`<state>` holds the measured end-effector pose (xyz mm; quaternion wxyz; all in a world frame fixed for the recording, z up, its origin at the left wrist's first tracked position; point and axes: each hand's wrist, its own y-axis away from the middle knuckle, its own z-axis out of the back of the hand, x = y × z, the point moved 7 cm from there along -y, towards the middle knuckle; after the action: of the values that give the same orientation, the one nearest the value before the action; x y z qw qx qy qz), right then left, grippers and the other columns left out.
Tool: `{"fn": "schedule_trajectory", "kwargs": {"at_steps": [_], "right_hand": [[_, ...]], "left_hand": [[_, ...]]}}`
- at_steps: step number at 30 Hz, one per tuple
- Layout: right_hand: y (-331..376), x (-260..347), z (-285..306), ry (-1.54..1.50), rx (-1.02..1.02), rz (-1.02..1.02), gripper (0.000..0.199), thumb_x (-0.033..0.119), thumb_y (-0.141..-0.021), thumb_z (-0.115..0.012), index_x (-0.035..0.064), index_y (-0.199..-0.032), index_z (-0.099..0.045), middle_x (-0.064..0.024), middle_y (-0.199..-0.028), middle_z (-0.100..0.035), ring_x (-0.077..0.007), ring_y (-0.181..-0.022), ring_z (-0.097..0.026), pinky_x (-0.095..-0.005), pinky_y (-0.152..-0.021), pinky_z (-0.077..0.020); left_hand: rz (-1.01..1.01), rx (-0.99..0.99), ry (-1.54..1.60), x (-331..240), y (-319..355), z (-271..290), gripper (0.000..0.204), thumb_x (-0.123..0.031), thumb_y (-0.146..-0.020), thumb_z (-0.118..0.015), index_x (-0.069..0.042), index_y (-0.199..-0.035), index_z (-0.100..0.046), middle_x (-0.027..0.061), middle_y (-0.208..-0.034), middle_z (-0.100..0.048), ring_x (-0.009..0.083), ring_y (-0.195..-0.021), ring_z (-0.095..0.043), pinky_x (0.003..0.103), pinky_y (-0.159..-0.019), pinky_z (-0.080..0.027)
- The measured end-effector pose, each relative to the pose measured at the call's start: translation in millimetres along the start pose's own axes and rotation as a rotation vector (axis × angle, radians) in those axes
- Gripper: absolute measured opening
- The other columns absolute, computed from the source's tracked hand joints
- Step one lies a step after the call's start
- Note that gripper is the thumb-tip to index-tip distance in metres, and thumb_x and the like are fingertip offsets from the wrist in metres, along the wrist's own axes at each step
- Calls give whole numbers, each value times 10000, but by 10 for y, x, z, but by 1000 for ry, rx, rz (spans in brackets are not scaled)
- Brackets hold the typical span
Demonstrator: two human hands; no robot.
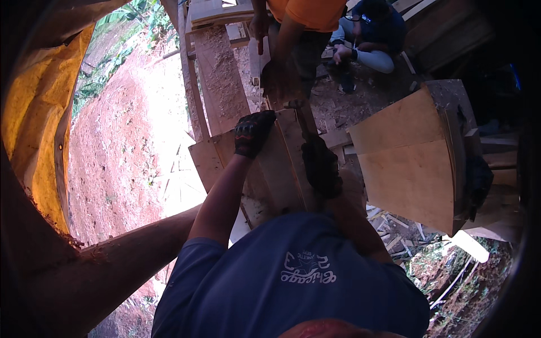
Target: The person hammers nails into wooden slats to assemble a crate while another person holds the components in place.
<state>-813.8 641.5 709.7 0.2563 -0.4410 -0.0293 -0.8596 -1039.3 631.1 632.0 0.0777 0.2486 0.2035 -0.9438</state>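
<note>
Hammer [302, 121] in RH fingers [309, 151], boards [275, 179] under LH [252, 133]

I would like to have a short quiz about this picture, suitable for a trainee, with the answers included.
1. Which of the wearer's hands holds the dark-headed, slim-handled hammer?
2. True or false: the wearer's black-gloved left hand is on the yellow sheet.
3. What colour is the shirt of the co-worker directly ahead? a) green b) orange c) white

Key:
1. The black-gloved right hand.
2. False; it is on the flat, pale wooden boards, near their far end.
3. b
</note>
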Motion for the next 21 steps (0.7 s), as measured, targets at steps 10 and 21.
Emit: {"fn": "schedule_trajectory", "kwargs": {"at_steps": [10, 21], "right_hand": [[112, -44, -250, 506, -35, 220, 297, 261, -1081, -573, 78, -1304, -643, -152, -1072, -717, -389, -902, -713, -460, -726, -572], [105, 125, -168, 234, -38, 296, 207, 185, -1067, -565, 56, -1211, -639, -185, -936, -695, -415, -763, -691, -491, -626, -543]], "left_hand": [[-13, -82, -20, 33, 72, 7, 262, -311, -1037, -548, -229, -1189, -745, 70, -1060, -768, 305, -986, -733, 452, -858, -565], [0, -50, -43, -19, 65, 66, 257, -311, -1033, -564, -207, -1152, -766, 70, -1085, -774, 299, -982, -736, 448, -887, -563]]}}
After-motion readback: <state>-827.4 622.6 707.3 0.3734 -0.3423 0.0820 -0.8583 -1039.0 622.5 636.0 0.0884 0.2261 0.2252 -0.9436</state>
